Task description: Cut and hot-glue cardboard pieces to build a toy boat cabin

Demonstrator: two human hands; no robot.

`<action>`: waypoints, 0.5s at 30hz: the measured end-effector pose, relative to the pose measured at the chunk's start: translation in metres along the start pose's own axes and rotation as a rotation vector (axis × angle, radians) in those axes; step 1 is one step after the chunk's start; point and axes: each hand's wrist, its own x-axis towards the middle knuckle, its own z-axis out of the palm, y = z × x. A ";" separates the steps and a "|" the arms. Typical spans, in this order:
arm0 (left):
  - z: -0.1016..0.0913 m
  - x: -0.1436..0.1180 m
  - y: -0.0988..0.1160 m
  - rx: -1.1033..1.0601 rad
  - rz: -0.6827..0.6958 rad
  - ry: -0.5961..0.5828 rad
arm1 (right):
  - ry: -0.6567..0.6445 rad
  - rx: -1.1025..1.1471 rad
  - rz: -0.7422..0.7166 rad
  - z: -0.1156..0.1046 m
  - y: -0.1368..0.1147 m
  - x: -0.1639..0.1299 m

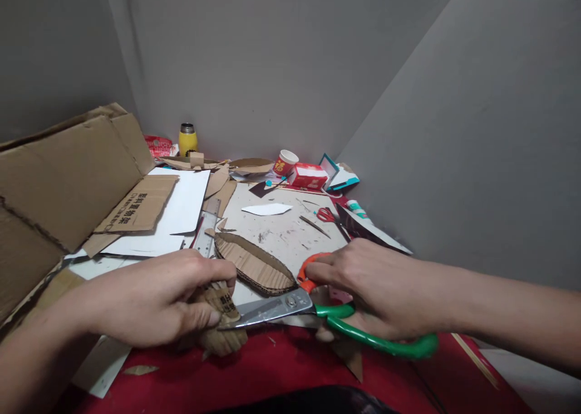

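Cardboard scrap sits at 6 o'clock on the table, pinched in my left hand, fingers curled shut around it. My right hand is closed through the handles of the scissors, blades partly open and biting the scrap's edge. Mid-cut, I judge. Next move calls for squeezing the blades and feeding the scrap in. Cut oval piece lies just behind at 12 o'clock.

hands bare | forearms bare | no sleeves, rings, watch
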 end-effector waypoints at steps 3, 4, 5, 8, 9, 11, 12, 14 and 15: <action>0.001 0.000 0.000 0.025 0.007 0.025 | 0.019 -0.065 0.028 -0.003 -0.002 0.000; 0.001 0.000 0.000 0.026 0.008 0.037 | 0.020 -0.087 0.041 -0.003 -0.003 0.000; 0.001 0.000 -0.001 0.025 0.008 0.047 | 0.019 -0.103 0.050 -0.003 -0.003 0.000; 0.000 0.001 -0.002 0.016 0.016 0.061 | 0.017 -0.107 0.055 -0.001 -0.002 0.001; 0.000 0.001 -0.003 0.015 0.018 0.063 | 0.019 -0.102 0.049 0.000 -0.002 0.001; -0.001 0.001 -0.004 0.015 0.017 0.069 | 0.033 -0.102 0.028 0.002 -0.002 0.002; -0.002 0.000 -0.004 0.013 0.013 0.075 | 0.044 -0.107 0.018 0.002 -0.001 0.002; -0.002 0.000 -0.004 0.005 0.008 0.083 | 0.068 -0.116 -0.001 0.004 -0.001 0.002; -0.003 0.000 -0.004 -0.001 0.007 0.085 | 0.079 -0.119 -0.008 0.004 -0.001 0.001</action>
